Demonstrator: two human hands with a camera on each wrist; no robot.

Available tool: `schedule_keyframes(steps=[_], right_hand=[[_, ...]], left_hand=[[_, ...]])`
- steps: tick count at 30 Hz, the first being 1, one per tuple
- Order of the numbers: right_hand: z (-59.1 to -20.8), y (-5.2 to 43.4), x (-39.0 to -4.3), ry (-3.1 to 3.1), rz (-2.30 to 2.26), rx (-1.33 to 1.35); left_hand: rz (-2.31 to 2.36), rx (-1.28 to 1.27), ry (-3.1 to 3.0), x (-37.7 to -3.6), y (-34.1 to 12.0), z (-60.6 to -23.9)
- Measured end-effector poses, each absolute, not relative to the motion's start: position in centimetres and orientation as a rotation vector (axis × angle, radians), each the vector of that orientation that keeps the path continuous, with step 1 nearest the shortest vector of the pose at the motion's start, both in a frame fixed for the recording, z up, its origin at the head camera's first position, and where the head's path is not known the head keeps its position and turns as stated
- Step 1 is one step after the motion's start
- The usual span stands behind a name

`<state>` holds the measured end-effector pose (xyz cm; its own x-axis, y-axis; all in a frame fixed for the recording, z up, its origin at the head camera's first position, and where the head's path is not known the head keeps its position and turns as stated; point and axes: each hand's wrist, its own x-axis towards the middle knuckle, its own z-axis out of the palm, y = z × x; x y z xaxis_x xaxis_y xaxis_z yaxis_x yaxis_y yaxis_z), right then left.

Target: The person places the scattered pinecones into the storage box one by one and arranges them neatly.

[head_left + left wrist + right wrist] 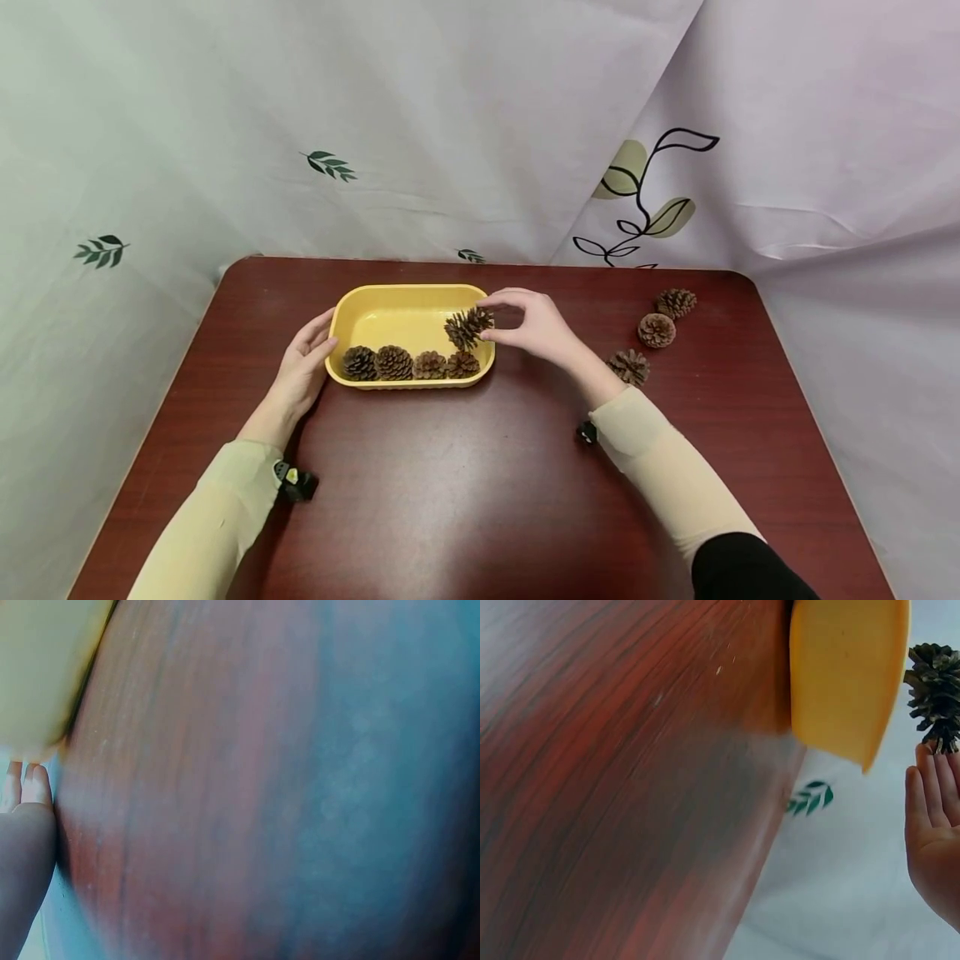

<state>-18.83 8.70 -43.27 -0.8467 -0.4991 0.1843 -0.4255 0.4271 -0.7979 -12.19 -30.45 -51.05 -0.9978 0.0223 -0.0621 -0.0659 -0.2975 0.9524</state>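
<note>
A yellow oval-ended tray [390,385] lies toward the back of the table. My left hand [303,367] holds its left end, thumb at the rim and fingers along the outer side. Over the tray's right end, my right hand [536,325] pinches a pine cone [465,327] between thumb and fingers. That cone hangs beside the yellow wall in the right wrist view, its scales spread wide. Along the tray's near side sits a row of several pine cones [393,362]. The left wrist view shows only part of the hand and the tray's outside.
Right of the tray on the dark red table [420,467] lie three loose pine cones; the nearest cone [628,367] is partly behind my right forearm. Another cone [657,331] sits farther back, against a third [677,302]. A pale curtain [450,125] hangs behind the table.
</note>
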Motion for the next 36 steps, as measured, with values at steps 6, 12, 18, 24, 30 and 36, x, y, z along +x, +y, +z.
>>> schedule_keyframes(steps=[6, 12, 18, 24, 30, 36], right_hand=[[-43.3, 6.0, -19.4, 2.556, -1.408, -0.868], [-43.6, 3.6, -20.1, 2.576, -1.363, -0.889], [-43.7, 1.7, -20.8, 2.568, -1.303, -0.904], [-43.7, 0.0, -21.4, 2.570, -1.241, -0.917], [-43.9, -1.9, -21.9, 2.561, -1.195, -0.879], [-44.7, -3.6, -21.9, 2.560, -1.169, -0.862]], left_hand=[[2.495, -0.039, 1.830, -12.2, -30.5, -51.0], [2.501, -0.045, 1.830, -12.2, -30.5, -51.0], [2.509, -0.052, 1.817, -12.2, -30.5, -51.0], [2.506, -0.059, 1.819, -12.3, -30.4, -50.9], [2.505, -0.062, 1.819, -12.3, -30.4, -50.9], [2.494, -0.062, 1.830, -12.2, -30.4, -51.0]])
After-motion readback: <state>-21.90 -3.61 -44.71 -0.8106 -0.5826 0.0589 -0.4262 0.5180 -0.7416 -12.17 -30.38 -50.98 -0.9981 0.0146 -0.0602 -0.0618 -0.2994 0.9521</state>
